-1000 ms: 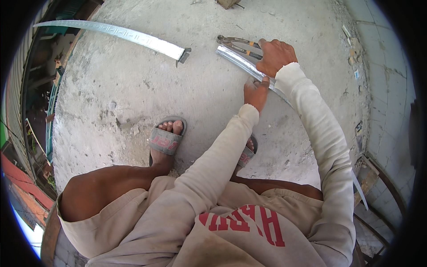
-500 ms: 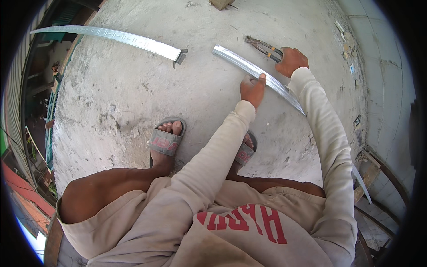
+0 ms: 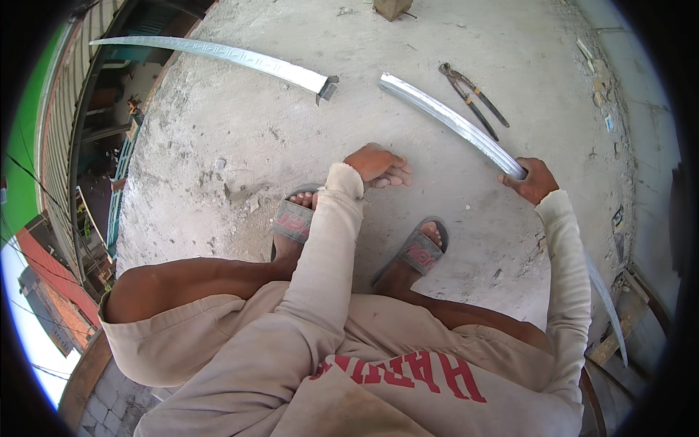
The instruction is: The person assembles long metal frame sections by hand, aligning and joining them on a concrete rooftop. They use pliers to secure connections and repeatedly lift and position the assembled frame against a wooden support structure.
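Note:
My right hand point(image 3: 533, 180) is closed around a long, shiny galvanized metal channel point(image 3: 451, 119). One end of the channel points to the far middle; past my hand it runs behind my right forearm, and a thin metal length point(image 3: 606, 306) shows again beyond the sleeve. My left hand point(image 3: 378, 166) hangs above the ground in front of my left foot, fingers loosely stretched and holding nothing. Beyond the channel, pincers point(image 3: 473, 100) with black and yellow handles lie on the ground, jaws pointing away.
Another metal channel point(image 3: 240, 60), its near end bent and cut, lies at the far left. A block point(image 3: 393, 7) sits at the top edge. Rubble point(image 3: 601, 87) lines the wall point(image 3: 652, 197) on the right. My sandalled feet point(image 3: 415, 251) rest on rough concrete. Curved wooden pieces stand at lower right.
My right hand has let go of the pincers, leaving them on the ground, and has taken hold of the channel nearer to me. My left hand has released the channel and moved left.

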Demonstrator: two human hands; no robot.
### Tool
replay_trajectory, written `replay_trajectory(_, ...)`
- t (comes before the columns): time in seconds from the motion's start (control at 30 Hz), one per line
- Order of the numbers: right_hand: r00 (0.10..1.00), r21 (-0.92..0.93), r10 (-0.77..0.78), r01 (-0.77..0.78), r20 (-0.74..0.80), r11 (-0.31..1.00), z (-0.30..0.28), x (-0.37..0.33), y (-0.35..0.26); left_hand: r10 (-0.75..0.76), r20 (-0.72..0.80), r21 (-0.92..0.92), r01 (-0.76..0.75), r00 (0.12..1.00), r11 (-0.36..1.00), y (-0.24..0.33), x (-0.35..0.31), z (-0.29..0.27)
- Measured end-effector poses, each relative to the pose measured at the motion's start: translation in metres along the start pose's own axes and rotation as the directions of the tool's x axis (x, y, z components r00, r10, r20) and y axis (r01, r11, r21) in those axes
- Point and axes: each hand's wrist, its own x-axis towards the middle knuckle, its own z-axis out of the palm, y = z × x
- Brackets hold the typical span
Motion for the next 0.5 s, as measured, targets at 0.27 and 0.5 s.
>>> replay_trajectory(0.27, 0.919, -0.146, -0.197, 0.156, -0.342, 0.977, 0.015, -0.056, -0.003, 0.155, -0.865, -0.299, -0.738, 0.478, 0.605, 0.012, -0.058, -0.12)
replay_trajectory(0.5, 0.896, -0.182, -0.256, 0.201, -0.361, 0.962, 0.026, -0.09, -0.023, 0.392, -0.807, -0.397, -0.897, 0.442, 0.195, 0.068, -0.018, -0.15)
